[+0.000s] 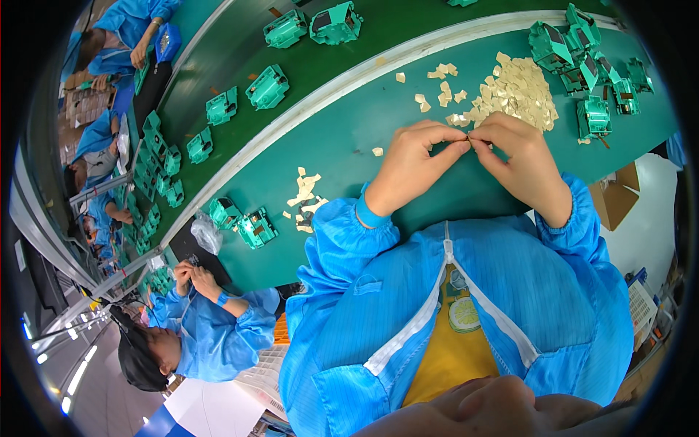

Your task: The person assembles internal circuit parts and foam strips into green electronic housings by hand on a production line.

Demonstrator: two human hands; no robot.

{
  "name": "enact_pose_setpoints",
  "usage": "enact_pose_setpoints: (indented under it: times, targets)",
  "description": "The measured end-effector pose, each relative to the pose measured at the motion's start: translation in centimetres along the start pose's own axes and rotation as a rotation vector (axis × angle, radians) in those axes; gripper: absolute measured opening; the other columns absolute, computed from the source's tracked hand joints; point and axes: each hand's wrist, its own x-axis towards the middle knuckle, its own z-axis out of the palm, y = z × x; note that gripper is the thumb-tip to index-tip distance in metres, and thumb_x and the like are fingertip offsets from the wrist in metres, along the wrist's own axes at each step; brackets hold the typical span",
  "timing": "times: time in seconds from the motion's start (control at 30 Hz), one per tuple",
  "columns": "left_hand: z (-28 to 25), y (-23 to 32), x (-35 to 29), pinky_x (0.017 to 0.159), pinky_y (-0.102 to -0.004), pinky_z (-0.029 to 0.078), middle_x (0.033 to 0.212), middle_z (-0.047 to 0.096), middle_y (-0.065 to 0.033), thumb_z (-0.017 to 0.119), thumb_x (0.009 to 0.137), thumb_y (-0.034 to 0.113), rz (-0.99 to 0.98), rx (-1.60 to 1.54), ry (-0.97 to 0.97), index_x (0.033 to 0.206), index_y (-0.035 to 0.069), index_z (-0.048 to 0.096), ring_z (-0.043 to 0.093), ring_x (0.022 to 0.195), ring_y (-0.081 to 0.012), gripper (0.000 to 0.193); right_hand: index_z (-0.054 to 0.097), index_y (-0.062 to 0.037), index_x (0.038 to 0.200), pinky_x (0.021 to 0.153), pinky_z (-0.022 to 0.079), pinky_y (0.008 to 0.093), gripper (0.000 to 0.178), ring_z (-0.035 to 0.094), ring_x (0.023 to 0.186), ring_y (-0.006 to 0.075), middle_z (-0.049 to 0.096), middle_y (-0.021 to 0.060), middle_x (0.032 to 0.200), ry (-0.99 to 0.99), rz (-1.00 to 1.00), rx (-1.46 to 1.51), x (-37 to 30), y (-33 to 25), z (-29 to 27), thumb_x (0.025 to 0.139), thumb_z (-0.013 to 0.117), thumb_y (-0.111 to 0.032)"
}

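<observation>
My left hand (420,160) and my right hand (523,159) meet over the green bench, both closed. Thumb and forefinger of each pinch together at one spot. Whatever lies between the fingertips is a tiny dark speck, too small to name. Just beyond my right hand is a heap of small pale-yellow flat pieces (518,89). A few loose pale pieces (445,91) are scattered on the bench beyond my left hand. A blue band circles my left wrist.
Green plastic housings (595,116) cluster at the right end of the bench; two more (255,227) stand at left, near cream scraps (304,188). Past a pale rail (291,120), a dark green belt carries several housings (267,87). Co-workers in blue sit leftward; an open carton (615,198) is at right.
</observation>
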Motion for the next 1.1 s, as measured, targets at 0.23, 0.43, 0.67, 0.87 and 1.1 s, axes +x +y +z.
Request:
enact_pose_setpoints:
  times: [0.23,0.43,0.67,0.87,1.1]
  targets:
    - [0.0,0.8,-0.4,0.083,-0.0344,0.055,0.103,0.077,-0.0135,0.074,0.094,0.013,0.021,0.083,-0.018,0.107,0.001,0.077,0.073,0.093,-0.0253,0.018,0.069,0.0027,0.094,0.069,0.055,0.0422,0.013,0.065,0.078,0.0329,0.063,0.0136,0.085,-0.088,-0.190,-0.186,0.5,0.1,-0.5,0.080,0.071,0.000]
    - [-0.1,0.8,-0.8,0.083,-0.0346,0.056,0.104,0.077,-0.0132,0.072,0.095,0.013,0.003,0.075,-0.018,0.108,0.000,0.076,0.073,0.094,-0.0259,0.018,0.069,0.0014,0.093,0.068,0.053,0.0422,0.012,0.063,0.076,0.0337,0.062,0.0145,0.083,-0.095,-0.146,-0.113,0.8,0.8,-0.4,0.081,0.069,0.001]
    - [-0.5,-0.1,-1.0,0.085,-0.0359,0.055,0.102,0.077,-0.0117,0.075,0.093,0.013,0.105,0.073,0.128,0.106,0.001,0.077,0.072,0.091,-0.0264,0.017,0.067,0.0030,0.090,0.069,0.053,0.0413,0.009,0.066,0.078,0.0339,0.066,0.0157,0.087,0.197,0.162,-0.352,2.1,7.0,-1.7,0.088,0.068,-0.006]
    - [-0.8,-0.9,-1.6,0.100,-0.0510,0.047,0.092,0.073,-0.0046,0.080,0.086,0.012,0.389,0.578,0.387,0.095,0.009,0.075,0.069,0.090,-0.0243,0.011,0.073,0.0011,0.084,0.070,0.052,0.0417,0.022,0.066,0.078,0.0344,0.067,0.0152,0.087,0.338,0.266,-0.348,2.7,7.3,-1.3,0.089,0.076,-0.020]
    - [-1.7,-2.2,-2.8,0.112,-0.0575,0.036,0.088,0.069,0.0001,0.083,0.082,0.013,0.493,0.839,0.481,0.093,0.012,0.071,0.067,0.091,-0.0199,0.016,0.069,-0.0007,0.076,0.058,0.044,0.0302,0.034,0.056,0.064,0.0125,0.061,0.0031,0.067,-0.294,0.667,0.306,5.2,1.4,2.1,0.091,0.078,-0.030]
